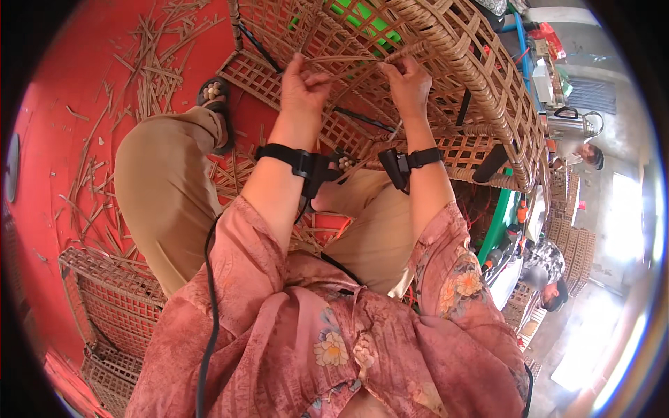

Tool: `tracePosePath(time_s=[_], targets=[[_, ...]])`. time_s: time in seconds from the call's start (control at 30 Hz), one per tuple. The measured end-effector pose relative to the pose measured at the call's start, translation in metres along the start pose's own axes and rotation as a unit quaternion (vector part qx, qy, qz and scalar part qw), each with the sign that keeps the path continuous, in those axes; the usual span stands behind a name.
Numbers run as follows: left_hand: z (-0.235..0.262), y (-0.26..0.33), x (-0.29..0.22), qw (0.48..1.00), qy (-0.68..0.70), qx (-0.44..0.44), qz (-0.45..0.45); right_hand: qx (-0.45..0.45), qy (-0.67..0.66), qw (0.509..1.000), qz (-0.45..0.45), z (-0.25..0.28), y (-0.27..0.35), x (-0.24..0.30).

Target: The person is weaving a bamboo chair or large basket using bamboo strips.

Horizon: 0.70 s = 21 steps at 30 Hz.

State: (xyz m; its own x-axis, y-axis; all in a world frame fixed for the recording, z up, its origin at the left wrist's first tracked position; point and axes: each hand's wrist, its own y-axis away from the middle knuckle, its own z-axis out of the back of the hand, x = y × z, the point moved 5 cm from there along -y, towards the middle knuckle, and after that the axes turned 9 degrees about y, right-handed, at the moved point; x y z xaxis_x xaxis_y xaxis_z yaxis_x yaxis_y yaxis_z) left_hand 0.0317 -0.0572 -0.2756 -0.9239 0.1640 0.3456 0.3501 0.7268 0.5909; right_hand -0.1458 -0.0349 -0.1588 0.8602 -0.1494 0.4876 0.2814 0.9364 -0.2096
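Item one: a large brown open-lattice wicker basket point(468, 66) with a thick braided rim, tilted, its mouth and weave facing our hands. Through its lattice we see a bright green plastic object point(359, 15); we cannot tell whether it sits inside or beyond.

Item two: a second brown lattice-woven wicker piece point(115, 299), well apart from the large basket, down and left of it; we cannot make out any contents.

Item three: a thin tan flexible cane strip point(352, 58), running across the large basket's lattice, between the left hand point(304, 85) and the right hand point(408, 82). Short tan cane offcuts point(164, 73) lie strewn on the red floor covering point(77, 150), left of the large basket.

Hands: the right is narrow, thumb and forefinger pinching the strip beside the large basket's rim. The left is raised, its fingers curled in at the strip's other end; we cannot tell whether they grip it. Both forearms reach up toward the large basket, roughly parallel, each wearing a black wrist strap with a device point(317, 173), below the basket's near lattice.
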Motion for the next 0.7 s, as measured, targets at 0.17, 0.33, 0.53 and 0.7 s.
tracePosePath(time_s=[0.17,0.33,0.53,0.7], targets=[[-0.027,0.043,-0.028,0.992,-0.076,-0.045,-0.088,0.012,0.033,0.999,0.027,0.004,-0.006,-0.008],[-0.044,0.064,-0.103,0.973,-0.160,-0.047,-0.160,0.020,0.063,0.998,0.013,0.000,-0.009,0.000],[-0.130,0.180,-0.209,0.925,-0.242,0.068,-0.284,-0.008,0.104,0.994,0.022,0.005,-0.003,0.007],[-0.134,0.312,-0.369,0.871,-0.283,0.088,-0.393,-0.054,0.106,0.992,0.033,-0.008,0.000,-0.003]])
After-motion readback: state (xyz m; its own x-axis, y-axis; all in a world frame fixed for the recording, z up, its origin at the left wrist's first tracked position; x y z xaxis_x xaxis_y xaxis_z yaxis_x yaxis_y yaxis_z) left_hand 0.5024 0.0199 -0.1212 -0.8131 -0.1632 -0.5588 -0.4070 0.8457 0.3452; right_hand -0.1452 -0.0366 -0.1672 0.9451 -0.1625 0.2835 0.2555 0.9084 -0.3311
